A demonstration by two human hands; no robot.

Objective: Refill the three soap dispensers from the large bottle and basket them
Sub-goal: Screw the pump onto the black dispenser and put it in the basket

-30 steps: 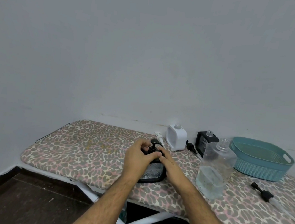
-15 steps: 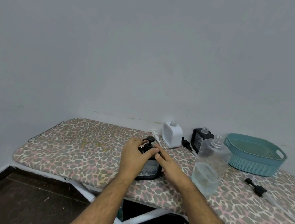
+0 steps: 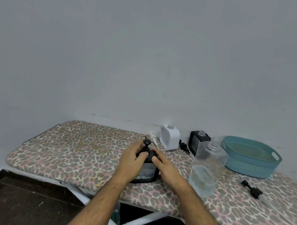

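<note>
My left hand (image 3: 131, 163) is wrapped around the top of the black dispenser (image 3: 147, 171), fingers curled over its shoulder by the pump (image 3: 146, 144). My right hand (image 3: 168, 169) lies flat along its right side, fingers out straight and touching it rather than closed round it. The dispenser stands upright near the front edge of the worktop (image 3: 75, 152), about midway along, its long axis vertical and the pump stem pointing straight up (I cannot tell which way the spout faces).

Just right of my right hand stands the big bottle (image 3: 207, 166), upright, uncapped neck up, clear liquid filling roughly its lower third. Along the back edge, by the wall, the white dispenser (image 3: 169, 137) and a second black dispenser (image 3: 197, 140) both stand upright with open necks. A white pump (image 3: 153, 138) lies left of the white one, tube slanting toward the front, and a black pump (image 3: 184, 147) lies between the two. The basket (image 3: 250, 159) sits toward the back right corner, just behind the big bottle. Another black pump (image 3: 252, 189) lies on its side near the right end, head pointing back-left, its clear tube trailing toward the front right.
</note>
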